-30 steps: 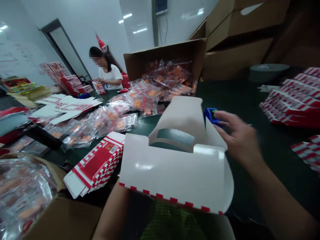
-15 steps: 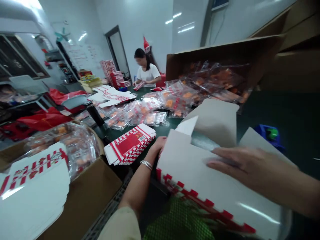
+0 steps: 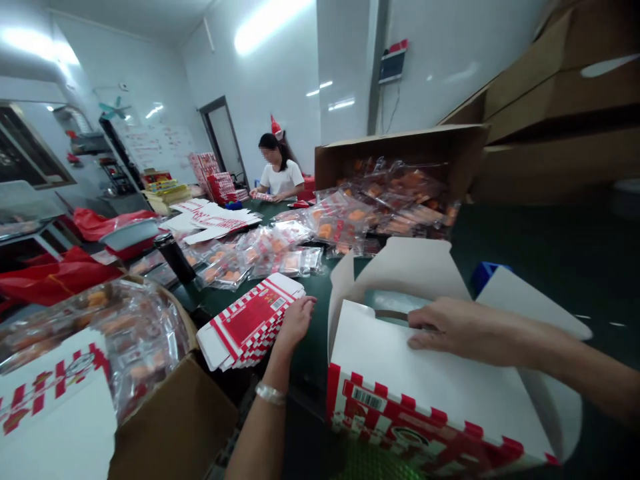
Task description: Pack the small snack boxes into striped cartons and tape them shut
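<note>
Carton, smooth white inside, striped outside, right grip pinching it

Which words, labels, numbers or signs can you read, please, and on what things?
None can be read.
Stacked red-striped cardboard cartons: print and barcode too small.
Open red-striped cardboard box: barcode, print too blurred.
White cardboard sheets, red print: logo too blurred.
Pale wall: faint marks too small.
</note>
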The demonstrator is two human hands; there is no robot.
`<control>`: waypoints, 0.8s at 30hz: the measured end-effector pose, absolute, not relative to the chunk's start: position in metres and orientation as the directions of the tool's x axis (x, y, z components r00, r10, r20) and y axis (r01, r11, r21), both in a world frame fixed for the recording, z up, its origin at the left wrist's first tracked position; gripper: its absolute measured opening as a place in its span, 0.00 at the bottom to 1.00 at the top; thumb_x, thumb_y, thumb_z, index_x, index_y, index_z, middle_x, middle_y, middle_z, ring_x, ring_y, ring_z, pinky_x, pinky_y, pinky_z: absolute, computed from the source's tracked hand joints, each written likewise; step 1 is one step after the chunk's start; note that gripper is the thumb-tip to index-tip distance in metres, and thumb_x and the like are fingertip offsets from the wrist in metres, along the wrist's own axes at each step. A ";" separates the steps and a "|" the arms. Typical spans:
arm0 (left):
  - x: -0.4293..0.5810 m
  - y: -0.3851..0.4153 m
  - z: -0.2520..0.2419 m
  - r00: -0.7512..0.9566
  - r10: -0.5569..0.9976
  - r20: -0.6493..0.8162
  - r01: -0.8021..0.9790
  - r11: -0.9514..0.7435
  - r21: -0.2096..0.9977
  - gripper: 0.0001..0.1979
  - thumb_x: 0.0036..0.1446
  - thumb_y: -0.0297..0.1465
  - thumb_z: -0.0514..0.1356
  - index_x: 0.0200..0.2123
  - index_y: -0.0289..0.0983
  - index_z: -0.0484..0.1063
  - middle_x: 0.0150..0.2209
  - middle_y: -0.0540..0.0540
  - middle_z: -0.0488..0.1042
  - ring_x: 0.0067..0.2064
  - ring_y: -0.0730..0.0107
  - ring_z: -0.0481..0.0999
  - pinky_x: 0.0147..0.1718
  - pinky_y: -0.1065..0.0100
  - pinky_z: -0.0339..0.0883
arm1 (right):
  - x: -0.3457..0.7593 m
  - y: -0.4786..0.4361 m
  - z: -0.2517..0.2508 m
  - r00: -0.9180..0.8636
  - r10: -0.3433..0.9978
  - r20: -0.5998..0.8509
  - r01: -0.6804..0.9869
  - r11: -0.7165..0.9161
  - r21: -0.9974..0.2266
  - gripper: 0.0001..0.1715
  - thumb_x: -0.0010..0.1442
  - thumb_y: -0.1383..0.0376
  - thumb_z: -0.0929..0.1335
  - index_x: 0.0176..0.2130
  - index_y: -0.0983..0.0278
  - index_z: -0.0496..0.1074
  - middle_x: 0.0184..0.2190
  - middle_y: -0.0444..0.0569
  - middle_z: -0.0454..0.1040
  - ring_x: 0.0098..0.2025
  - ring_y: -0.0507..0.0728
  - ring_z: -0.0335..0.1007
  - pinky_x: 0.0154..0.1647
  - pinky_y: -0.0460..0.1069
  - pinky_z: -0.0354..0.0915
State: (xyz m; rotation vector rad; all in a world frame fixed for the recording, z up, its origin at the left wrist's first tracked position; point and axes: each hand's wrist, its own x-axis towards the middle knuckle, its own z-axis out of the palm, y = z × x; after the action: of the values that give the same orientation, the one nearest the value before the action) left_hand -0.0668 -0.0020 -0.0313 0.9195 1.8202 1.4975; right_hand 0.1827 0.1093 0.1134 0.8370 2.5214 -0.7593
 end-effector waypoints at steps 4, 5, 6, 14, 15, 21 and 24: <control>-0.048 -0.043 0.016 -0.453 0.863 0.225 0.288 -0.097 0.953 0.22 0.67 0.39 0.48 0.61 0.39 0.63 0.62 0.42 0.65 0.62 0.58 0.65 0.60 0.54 0.60 | 0.183 0.104 0.121 -0.763 0.443 -0.470 0.621 0.703 -0.345 0.19 0.61 0.53 0.62 0.36 0.62 0.75 0.35 0.54 0.76 0.33 0.60 0.72 0.28 0.52 0.58; -0.040 -0.052 0.029 -0.320 0.900 0.297 0.379 -0.166 0.911 0.23 0.66 0.39 0.49 0.63 0.42 0.60 0.65 0.44 0.61 0.65 0.58 0.60 0.64 0.53 0.54 | 0.184 0.104 0.123 -0.767 0.450 -0.458 0.616 0.717 -0.326 0.19 0.61 0.53 0.62 0.37 0.62 0.75 0.35 0.54 0.76 0.33 0.60 0.71 0.27 0.51 0.57; -0.031 -0.058 0.040 -0.164 0.925 0.343 0.469 -0.232 0.852 0.24 0.66 0.38 0.51 0.64 0.43 0.58 0.66 0.45 0.57 0.68 0.57 0.53 0.66 0.52 0.49 | 0.185 0.103 0.124 -0.772 0.454 -0.444 0.608 0.732 -0.309 0.20 0.60 0.52 0.62 0.37 0.63 0.75 0.35 0.53 0.76 0.32 0.59 0.71 0.27 0.51 0.57; -0.008 -0.034 0.052 0.108 0.925 0.363 0.330 -0.378 0.865 0.19 0.64 0.32 0.54 0.57 0.44 0.64 0.57 0.42 0.69 0.58 0.58 0.70 0.53 0.57 0.69 | 0.206 0.110 0.124 -0.793 0.466 -0.392 0.576 0.783 -0.235 0.24 0.52 0.48 0.68 0.39 0.64 0.76 0.31 0.51 0.74 0.29 0.57 0.68 0.24 0.49 0.54; -0.007 -0.026 0.047 -0.027 0.924 0.382 0.264 -0.362 0.894 0.17 0.63 0.31 0.54 0.55 0.43 0.64 0.53 0.41 0.71 0.53 0.60 0.73 0.45 0.61 0.74 | 0.207 0.110 0.123 -0.793 0.470 -0.387 0.578 0.781 -0.237 0.25 0.52 0.48 0.68 0.39 0.64 0.76 0.31 0.51 0.74 0.29 0.57 0.68 0.24 0.49 0.54; 0.009 -0.008 0.042 0.261 0.923 0.284 0.616 -0.386 0.687 0.20 0.59 0.29 0.58 0.55 0.40 0.67 0.55 0.40 0.71 0.59 0.54 0.65 0.58 0.47 0.60 | 0.194 0.098 0.124 -0.810 0.501 -0.304 0.561 0.814 -0.151 0.22 0.48 0.48 0.72 0.34 0.63 0.76 0.27 0.49 0.73 0.27 0.58 0.68 0.21 0.50 0.58; 0.013 -0.010 0.051 0.408 0.894 0.187 0.707 -0.439 0.555 0.18 0.62 0.30 0.55 0.56 0.41 0.68 0.58 0.43 0.69 0.64 0.55 0.59 0.64 0.43 0.47 | 0.213 0.081 0.134 -0.853 0.503 -0.136 0.519 0.845 -0.129 0.17 0.50 0.53 0.73 0.35 0.63 0.76 0.31 0.50 0.75 0.33 0.61 0.72 0.29 0.52 0.66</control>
State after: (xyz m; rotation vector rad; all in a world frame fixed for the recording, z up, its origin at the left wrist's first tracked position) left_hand 0.0126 -0.0099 0.0506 2.2797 1.3730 0.6560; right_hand 0.2130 0.0807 0.1344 0.8117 2.9238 -0.2462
